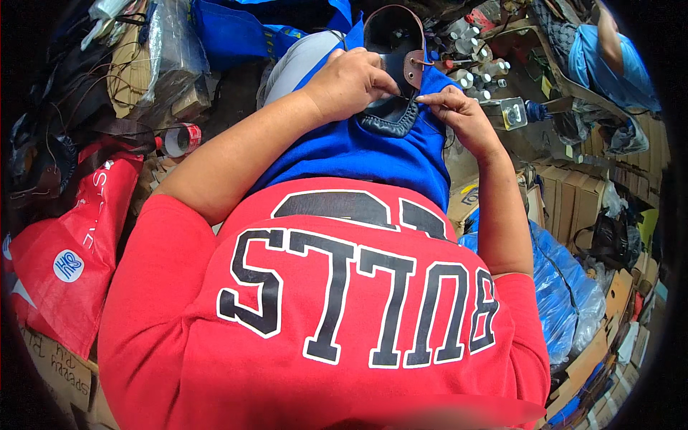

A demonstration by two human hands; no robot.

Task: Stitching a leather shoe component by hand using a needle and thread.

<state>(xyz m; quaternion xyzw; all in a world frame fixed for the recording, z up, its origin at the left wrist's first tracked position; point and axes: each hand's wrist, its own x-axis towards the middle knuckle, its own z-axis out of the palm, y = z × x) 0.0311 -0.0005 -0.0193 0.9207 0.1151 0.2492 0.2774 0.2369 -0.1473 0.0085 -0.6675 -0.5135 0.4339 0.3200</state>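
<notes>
In my lap lies a moccasin-style shoe (390, 123), with a dark gathered leather toe toward me and a brown collar with lace eyelets at its far end. My left hand (351, 84) comes over it from the left, fingers closed in a pinch at the shoe's opening. From the right, my right hand (461, 118) pinches with thumb and forefinger at the edge of the toe seam. Whatever is between the right fingertips is too small to make out. Blue cloth (344, 154) covers my lap under the shoe.
Clear plastic bottles (487, 72) with white caps cluster at the far right, beside a squarish clear container (505, 113). A red bag (79, 244) lies at left, near a red-labelled bottle (181, 140). Cardboard boxes (570, 201) stack at right. Another person's blue sleeve (595, 61) shows top right.
</notes>
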